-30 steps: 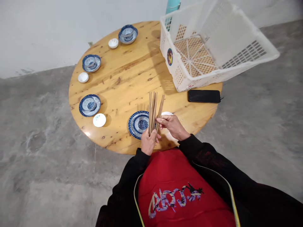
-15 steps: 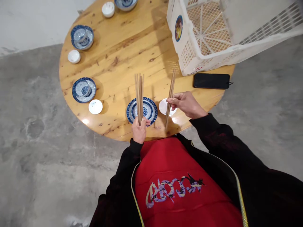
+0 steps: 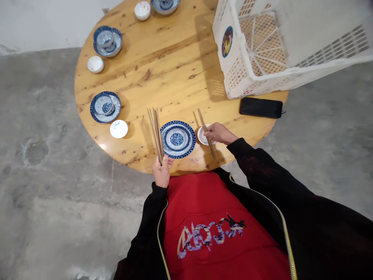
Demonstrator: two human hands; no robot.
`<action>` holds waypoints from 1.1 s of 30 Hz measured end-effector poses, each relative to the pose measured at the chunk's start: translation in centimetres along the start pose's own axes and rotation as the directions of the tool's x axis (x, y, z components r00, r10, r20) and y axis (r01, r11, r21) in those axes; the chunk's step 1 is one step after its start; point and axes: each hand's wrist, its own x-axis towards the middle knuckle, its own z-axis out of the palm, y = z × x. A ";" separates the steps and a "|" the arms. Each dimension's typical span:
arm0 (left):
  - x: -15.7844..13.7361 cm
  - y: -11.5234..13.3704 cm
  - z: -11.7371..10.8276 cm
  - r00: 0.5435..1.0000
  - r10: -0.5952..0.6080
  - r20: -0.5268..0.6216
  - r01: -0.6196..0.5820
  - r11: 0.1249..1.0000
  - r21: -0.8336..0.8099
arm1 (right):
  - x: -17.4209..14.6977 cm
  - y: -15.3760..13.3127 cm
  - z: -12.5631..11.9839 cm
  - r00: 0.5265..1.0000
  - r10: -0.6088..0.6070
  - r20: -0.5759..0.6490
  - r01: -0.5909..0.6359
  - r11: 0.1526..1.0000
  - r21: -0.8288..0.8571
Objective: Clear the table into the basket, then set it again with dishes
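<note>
My left hand [image 3: 162, 170] is closed round the lower end of a bundle of wooden chopsticks [image 3: 156, 134], which fans out upward just left of a blue-and-white plate [image 3: 177, 154]. In my right hand [image 3: 219, 133], pinched near the middle, is a pair of chopsticks [image 3: 201, 116]. That pair is held over a small white bowl [image 3: 202, 136], which my fingers partly hide, to the right of the plate. Whether the pair touches the bowl or the table is unclear.
A large white plastic crate [image 3: 239, 79] stands on the round wooden table [image 3: 171, 77] at the right, a black phone [image 3: 261, 107] before it. Along the left edge are a blue-patterned plate with a glass [image 3: 105, 107], a white bowl [image 3: 119, 129] and more bowls [image 3: 95, 64].
My left hand has shifted left and down with its bundle, uncovering the plate. My right hand has lowered, and its pair now leans the other way, upper ends to the left. The view has shifted slightly.
</note>
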 end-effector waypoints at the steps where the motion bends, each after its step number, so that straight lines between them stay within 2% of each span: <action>1: 0.1 0.0 0.0 1.000 -0.007 -0.002 0.007 1.000 -0.007 | 0.0 0.1 0.0 1.000 -0.003 0.013 0.003 1.000 0.009; 7: 0.7 0.3 0.1 1.000 -0.017 -0.019 0.016 0.999 -0.031 | 0.2 -0.1 -0.4 0.997 0.001 0.074 0.001 0.999 -0.038; 15: 0.9 0.3 0.3 0.999 -0.017 -0.031 0.015 0.999 -0.048 | -0.3 -1.1 -1.4 0.992 -0.008 0.129 0.037 0.974 -0.224; 22: 0.9 0.4 0.3 0.999 -0.007 -0.032 0.006 0.999 -0.048 | -0.3 -1.4 -1.6 0.993 -0.036 0.108 0.074 0.925 -0.373; 25: 0.8 1.0 0.5 1.000 -0.013 -0.026 0.012 0.998 -0.062 | -1.5 -1.3 -2.3 0.999 -0.041 0.034 0.052 0.910 -0.412; 27: 0.7 1.5 0.7 0.999 -0.028 0.019 0.029 0.994 -0.109 | -3.0 -1.5 -2.7 0.993 -0.084 -0.078 0.054 0.943 -0.327; 29: 0.6 2.0 0.9 0.991 -0.056 0.125 0.080 0.978 -0.193 | -4.8 -2.3 -2.7 0.976 -0.133 -0.172 0.120 0.989 -0.081; 30: 0.6 2.2 1.1 0.979 -0.071 0.193 0.118 0.963 -0.241 | -5.8 -2.9 -2.5 0.970 -0.151 -0.191 0.171 0.981 0.092; 31: 0.5 2.4 1.3 0.961 -0.085 0.263 0.162 0.945 -0.285 | -6.8 -3.7 -2.0 0.968 -0.166 -0.190 0.214 0.939 0.269; 33: 0.3 2.6 1.6 0.917 -0.105 0.385 0.248 0.906 -0.343 | -8.3 -5.7 -0.4 0.969 -0.186 -0.162 0.245 0.792 0.559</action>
